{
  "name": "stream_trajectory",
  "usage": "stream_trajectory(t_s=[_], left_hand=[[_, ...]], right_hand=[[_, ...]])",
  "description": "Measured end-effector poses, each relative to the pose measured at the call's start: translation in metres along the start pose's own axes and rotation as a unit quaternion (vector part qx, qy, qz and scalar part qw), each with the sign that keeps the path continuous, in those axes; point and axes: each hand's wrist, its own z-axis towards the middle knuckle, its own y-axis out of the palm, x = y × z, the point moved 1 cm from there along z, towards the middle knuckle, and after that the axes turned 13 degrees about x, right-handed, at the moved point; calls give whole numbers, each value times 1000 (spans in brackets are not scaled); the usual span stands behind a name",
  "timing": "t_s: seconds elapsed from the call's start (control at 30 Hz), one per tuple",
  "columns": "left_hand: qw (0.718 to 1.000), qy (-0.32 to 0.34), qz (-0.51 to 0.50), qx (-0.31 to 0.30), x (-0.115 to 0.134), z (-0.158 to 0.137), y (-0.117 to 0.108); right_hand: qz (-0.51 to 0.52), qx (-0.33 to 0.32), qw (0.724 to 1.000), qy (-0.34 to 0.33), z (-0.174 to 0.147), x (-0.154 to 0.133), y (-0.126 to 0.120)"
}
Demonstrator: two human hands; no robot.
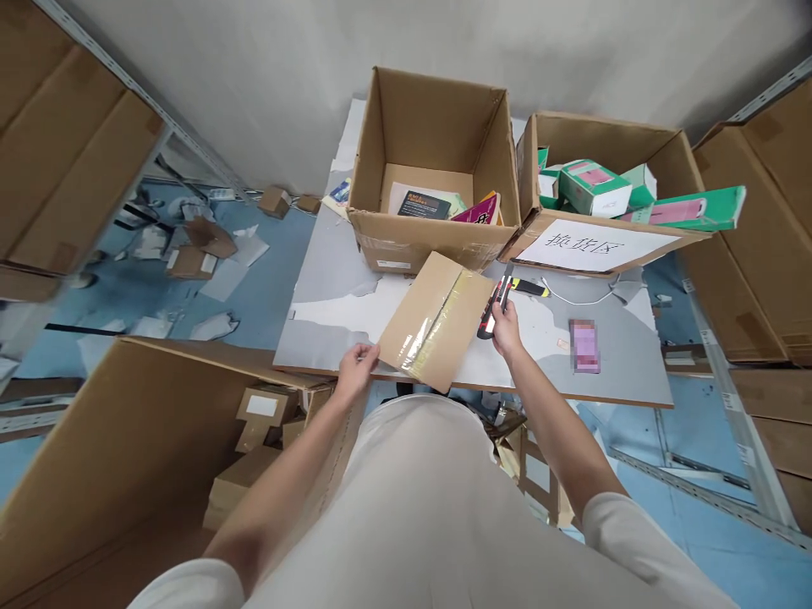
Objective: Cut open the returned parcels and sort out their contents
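A flat cardboard box (415, 309) with clear tape along its seam is tilted over the near edge of the table. Its lower left corner is pinched between the thumb and fingers of my left hand (357, 370). My right hand (506, 328) is closed around a red and black box cutter (495, 311), held beside the box's right edge. Just behind that cutter, a yellow and black knife (529, 288) lies on the table.
An open carton (435, 241) holding books stands at the back of the table (330, 330). Right of it, a second carton (691, 241) holds several green boxes. A pink-purple item (584, 346) lies at right. A large carton (114, 440) with small boxes stands at lower left.
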Motion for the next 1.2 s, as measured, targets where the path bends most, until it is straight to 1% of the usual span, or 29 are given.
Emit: stream_trajectory(t_s=[0.1, 0.17, 0.23, 0.27, 0.33, 0.4, 0.47, 0.53, 0.6, 0.67, 0.7, 0.77, 0.8, 0.87, 0.9, 0.97, 1.07, 1.13, 1.2], left_hand=[[997, -33, 7, -68, -9, -27, 11], [993, -47, 37, -100, -12, -35, 14], [988, -25, 93, -117, -10, -32, 15], [986, 3, 123, -117, -7, -27, 16], [976, 78, 169, -110, 4, -10, 20], [966, 147, 186, -101, 23, 13, 33], [959, 196, 181, -95, 48, 41, 54], [946, 257, 168, -102, 76, 72, 82], [929, 311, 155, -124, 101, 100, 110], [918, 330, 157, -155, 117, 122, 136], [916, 322, 163, -175, 121, 130, 146], [923, 292, 162, -190, 122, 140, 159], [930, 276, 153, -189, 121, 142, 162], [944, 252, 123, -175, 116, 142, 160], [949, 246, 107, -167, 114, 140, 156], [955, 244, 83, -144, 109, 133, 140], [963, 247, 74, -83, 95, 117, 103], [968, 238, 76, -34, 79, 100, 75], [972, 226, 65, 9, 57, 78, 53]], right_hand=[[-3, -4, 1000, -17, 3, -1, 2], [-11, -13, 999, -32, 4, -6, 2], [-17, -24, 999, -34, 2, -13, 0], [-21, -29, 999, -29, -1, -17, -3], [-38, -33, 999, -10, -12, -24, -13], [-69, -24, 997, 17, -32, -28, -31], [-96, -21, 993, 69, -58, -26, -53], [-96, -33, 983, 155, -88, -21, -76], [-84, -27, 970, 225, -115, -13, -93], [-61, -19, 960, 273, -136, -7, -101], [-48, -21, 955, 292, -143, -5, -101], [-20, -33, 945, 325, -152, -2, -97], [-9, -34, 942, 334, -154, -2, -94], [7, -17, 942, 335, -155, -3, -90], [11, 1, 946, 325, -154, -5, -89], [12, 36, 957, 288, -150, -9, -91], [-12, 61, 977, 203, -130, -18, -95], [-26, 53, 989, 137, -104, -26, -91], [-27, 35, 996, 76, -71, -35, -79]])
